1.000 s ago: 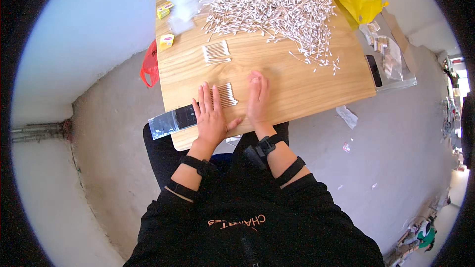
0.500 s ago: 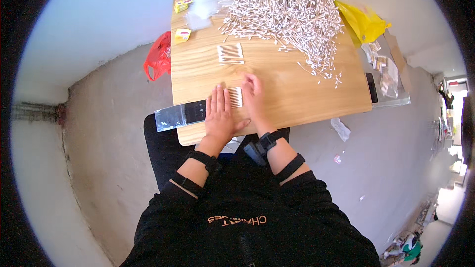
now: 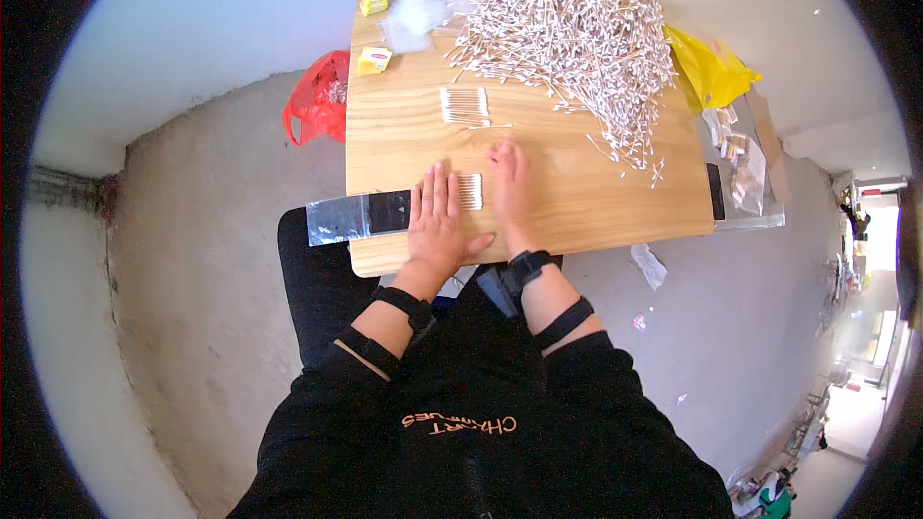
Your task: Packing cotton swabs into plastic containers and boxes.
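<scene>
My left hand [image 3: 437,216] lies flat with its fingers stretched out, over the left part of a short row of cotton swabs [image 3: 470,191]; the white tips show right of the fingers. A strip of clear plastic bag with a dark section [image 3: 387,212] runs out to the left from under this hand. My right hand [image 3: 511,178] rests just right of that row, its fingers curled together; whatever they hold, if anything, is hidden. Farther up lies a second row of swabs [image 3: 464,106], with a single swab [image 3: 490,126] askew at its near edge.
A big heap of cotton swabs [image 3: 567,29] covers the far right of the wooden table [image 3: 596,202]. Small yellow boxes [image 3: 375,60] and clear bags [image 3: 409,24] lie far left. A red bag [image 3: 322,101] hangs at the left edge, a yellow bag [image 3: 711,67] at the right.
My right hand has shifted slightly right, away from the near row, its fingers curled. The nearest swab of the far row now sits askew. My left hand stays flat; the whole view has shifted a little.
</scene>
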A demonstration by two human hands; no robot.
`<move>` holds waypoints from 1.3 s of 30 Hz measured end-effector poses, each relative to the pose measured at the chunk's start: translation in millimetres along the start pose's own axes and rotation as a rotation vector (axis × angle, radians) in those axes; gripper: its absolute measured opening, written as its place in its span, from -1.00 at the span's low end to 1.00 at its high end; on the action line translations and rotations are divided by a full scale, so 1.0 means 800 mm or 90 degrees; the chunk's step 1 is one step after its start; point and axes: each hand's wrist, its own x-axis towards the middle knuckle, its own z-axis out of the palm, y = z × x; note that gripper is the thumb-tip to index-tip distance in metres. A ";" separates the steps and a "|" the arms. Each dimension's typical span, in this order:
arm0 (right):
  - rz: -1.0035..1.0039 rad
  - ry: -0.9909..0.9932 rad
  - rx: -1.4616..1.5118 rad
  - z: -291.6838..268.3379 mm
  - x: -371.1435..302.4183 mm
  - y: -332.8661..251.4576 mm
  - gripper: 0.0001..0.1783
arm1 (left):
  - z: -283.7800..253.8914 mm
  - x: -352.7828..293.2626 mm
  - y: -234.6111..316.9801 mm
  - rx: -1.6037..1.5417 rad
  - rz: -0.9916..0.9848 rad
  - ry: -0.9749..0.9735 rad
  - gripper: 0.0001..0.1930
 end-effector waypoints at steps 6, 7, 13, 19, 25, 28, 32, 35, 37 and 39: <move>-0.039 -0.099 -0.066 0.073 -0.079 -0.018 -0.53 | -0.005 -0.021 -0.036 0.008 0.001 0.015 0.13; -0.052 -0.118 -0.077 0.082 -0.090 -0.026 -0.52 | -0.007 -0.028 -0.044 0.008 -0.005 0.018 0.13; -0.086 -0.156 -0.129 0.130 -0.121 -0.051 -0.52 | -0.018 -0.056 -0.079 0.160 -0.048 0.016 0.03; -0.215 -0.080 -0.468 0.134 -0.105 -0.068 -0.62 | -0.044 -0.065 -0.075 0.112 -0.092 -0.041 0.07; -0.339 -0.139 -0.656 0.152 -0.104 -0.077 -0.55 | -0.037 -0.066 -0.087 0.136 -0.093 -0.001 0.11; -0.375 -0.171 -0.685 0.159 -0.104 -0.074 -0.55 | -0.046 -0.068 -0.087 0.084 -0.088 -0.039 0.08; -0.372 -0.171 -0.712 0.160 -0.104 -0.068 -0.59 | -0.048 -0.081 -0.115 -0.006 -0.103 0.142 -0.32; -0.391 -0.162 -0.730 0.160 -0.105 -0.063 -0.59 | -0.067 -0.080 -0.134 -0.049 -0.159 0.257 -0.77; -0.387 -0.161 -0.729 0.159 -0.105 -0.062 -0.59 | -0.076 -0.072 -0.142 -0.041 -0.174 0.135 -0.83; -0.386 -0.164 -0.726 0.163 -0.105 -0.064 -0.59 | -0.077 -0.061 -0.143 0.016 -0.191 0.122 -0.82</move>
